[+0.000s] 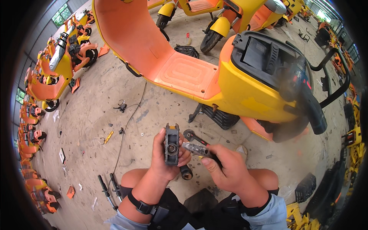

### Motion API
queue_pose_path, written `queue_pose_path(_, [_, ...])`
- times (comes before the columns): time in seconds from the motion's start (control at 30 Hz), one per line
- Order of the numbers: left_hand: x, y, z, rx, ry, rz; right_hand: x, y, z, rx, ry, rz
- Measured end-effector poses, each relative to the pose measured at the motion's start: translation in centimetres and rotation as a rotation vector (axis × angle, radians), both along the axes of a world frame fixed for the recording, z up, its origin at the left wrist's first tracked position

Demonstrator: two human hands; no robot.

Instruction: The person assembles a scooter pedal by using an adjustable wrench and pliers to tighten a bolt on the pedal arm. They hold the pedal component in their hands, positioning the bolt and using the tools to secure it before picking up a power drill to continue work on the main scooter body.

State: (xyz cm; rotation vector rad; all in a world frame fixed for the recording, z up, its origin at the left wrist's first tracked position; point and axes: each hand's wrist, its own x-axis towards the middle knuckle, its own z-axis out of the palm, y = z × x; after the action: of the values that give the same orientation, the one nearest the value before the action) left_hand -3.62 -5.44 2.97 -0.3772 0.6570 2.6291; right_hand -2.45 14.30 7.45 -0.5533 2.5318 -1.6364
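My left hand [161,161] is wrapped round a black bike pedal [172,147], upright, with an orange reflector at its top end and a round hole in its middle. My right hand [226,166] grips a worn silver metal tool [197,149] with a dark handle. The tool's tip is close beside the pedal and the left fingertips; whether they touch I cannot tell. Below the left fingers shows the end of a black tube-like piece [186,172], its other part hidden. Just beyond the hands is a dark bar with a round end [189,134].
A yellow and orange scooter [184,73] lies across in front. A dark cordless power tool [303,88], blurred, is at its rear. More scooters [63,69] line the left and back. A cable [130,122], a hand pump-like pair of rods [107,188] and small parts litter the floor.
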Motion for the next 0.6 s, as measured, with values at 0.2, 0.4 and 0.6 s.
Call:
queue_pose_path(0.2, [0.3,-0.1,-0.6,0.193,0.035,-0.061,0.0,-0.1,-0.1,0.053,0.146,0.015])
queue_pose_path(0.4, [0.7,-0.2,-1.7,0.264,0.048,-0.179,0.2,-0.7,-0.4,0.023,0.176,0.031])
queue_pose_path(0.6, [1.0,-0.2,-2.2,0.241,0.081,-0.192,0.4,-0.7,-0.8,-0.015,0.136,0.006])
